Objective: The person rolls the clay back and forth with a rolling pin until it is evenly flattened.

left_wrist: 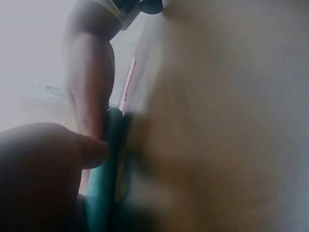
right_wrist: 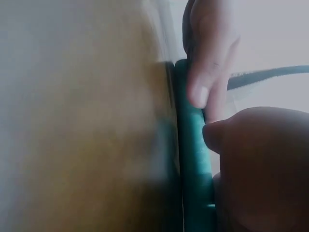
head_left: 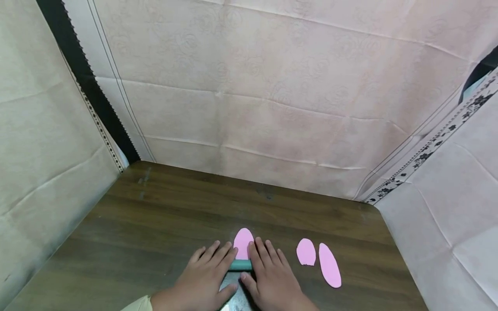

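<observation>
Both hands rest palm-down, fingers stretched forward, on a green roller (head_left: pixel 241 265) lying crosswise on the wooden table. My left hand (head_left: pixel 206 276) covers its left part and my right hand (head_left: pixel 272 276) its right part. Beyond the roller, between the fingertips, shows a flat pink oval piece (head_left: pixel 243 244); its near end is hidden. The left wrist view has the green roller (left_wrist: pixel 104 179) running under the hands, and so does the right wrist view, where the roller (right_wrist: pixel 193 150) lies against the tabletop. Both thumbs point inward behind it.
To the right of the right hand lie a short pink piece (head_left: pixel 306 252) with one flat end and a long pink oval (head_left: pixel 330 265). A shiny greyish patch (head_left: pixel 238 296) shows between the hands. Pale cloth (head_left: pixel 249 108) hangs behind the table and on both sides.
</observation>
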Demonstrator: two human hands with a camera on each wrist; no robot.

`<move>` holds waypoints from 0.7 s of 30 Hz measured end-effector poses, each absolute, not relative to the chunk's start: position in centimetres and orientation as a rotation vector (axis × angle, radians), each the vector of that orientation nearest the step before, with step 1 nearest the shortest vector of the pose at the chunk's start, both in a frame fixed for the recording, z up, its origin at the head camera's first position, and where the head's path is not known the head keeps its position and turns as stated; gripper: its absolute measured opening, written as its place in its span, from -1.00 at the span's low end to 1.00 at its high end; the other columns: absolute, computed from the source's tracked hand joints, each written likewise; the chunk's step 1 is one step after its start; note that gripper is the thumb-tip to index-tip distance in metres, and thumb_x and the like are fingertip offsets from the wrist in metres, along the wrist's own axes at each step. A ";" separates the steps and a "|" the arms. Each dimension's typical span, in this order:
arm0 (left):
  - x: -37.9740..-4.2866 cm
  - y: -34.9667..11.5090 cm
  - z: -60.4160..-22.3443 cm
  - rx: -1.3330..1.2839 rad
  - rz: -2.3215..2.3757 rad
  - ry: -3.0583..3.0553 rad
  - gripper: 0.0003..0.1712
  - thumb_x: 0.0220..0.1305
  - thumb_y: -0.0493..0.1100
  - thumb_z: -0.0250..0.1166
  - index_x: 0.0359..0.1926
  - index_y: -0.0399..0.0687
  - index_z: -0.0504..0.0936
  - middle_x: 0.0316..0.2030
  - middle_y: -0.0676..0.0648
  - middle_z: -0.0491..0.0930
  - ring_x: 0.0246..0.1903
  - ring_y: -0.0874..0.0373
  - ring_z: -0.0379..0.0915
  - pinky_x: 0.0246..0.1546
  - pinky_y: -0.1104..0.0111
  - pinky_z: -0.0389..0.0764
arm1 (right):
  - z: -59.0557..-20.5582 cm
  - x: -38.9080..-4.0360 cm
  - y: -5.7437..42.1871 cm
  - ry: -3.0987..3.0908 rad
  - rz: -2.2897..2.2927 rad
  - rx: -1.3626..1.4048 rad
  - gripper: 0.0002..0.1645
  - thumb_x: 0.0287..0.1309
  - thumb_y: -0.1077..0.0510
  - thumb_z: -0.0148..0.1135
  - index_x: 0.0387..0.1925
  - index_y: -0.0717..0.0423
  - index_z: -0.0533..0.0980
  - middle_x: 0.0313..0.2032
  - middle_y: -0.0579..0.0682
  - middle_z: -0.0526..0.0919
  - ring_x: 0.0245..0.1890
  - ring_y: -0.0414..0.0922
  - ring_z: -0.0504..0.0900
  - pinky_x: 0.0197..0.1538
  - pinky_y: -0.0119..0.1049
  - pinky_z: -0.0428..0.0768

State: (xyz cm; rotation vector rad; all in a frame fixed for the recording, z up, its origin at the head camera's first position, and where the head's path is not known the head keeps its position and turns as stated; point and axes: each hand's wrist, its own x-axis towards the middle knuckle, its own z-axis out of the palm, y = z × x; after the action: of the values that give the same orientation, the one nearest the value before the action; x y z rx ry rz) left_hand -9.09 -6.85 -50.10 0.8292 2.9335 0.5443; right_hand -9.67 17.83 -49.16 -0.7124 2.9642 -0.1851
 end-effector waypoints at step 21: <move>-19.1 -5.8 -50.5 0.514 0.544 2.946 -0.20 0.81 0.37 -0.19 0.78 0.12 0.29 0.83 -0.16 0.02 0.83 -0.28 -0.24 0.72 -0.45 -0.10 | -49.1 -19.4 16.6 2.928 -0.294 -0.599 -0.06 0.79 -0.45 -0.40 0.85 -0.03 0.03 0.85 0.07 -0.04 0.85 0.19 -0.08 0.77 0.37 0.08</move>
State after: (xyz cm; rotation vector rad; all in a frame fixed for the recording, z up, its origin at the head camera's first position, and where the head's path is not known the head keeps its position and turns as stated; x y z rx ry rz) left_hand -19.10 -5.81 -50.48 0.5141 2.9458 0.5443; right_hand -19.43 16.65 -49.12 -0.5994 2.9280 -0.2943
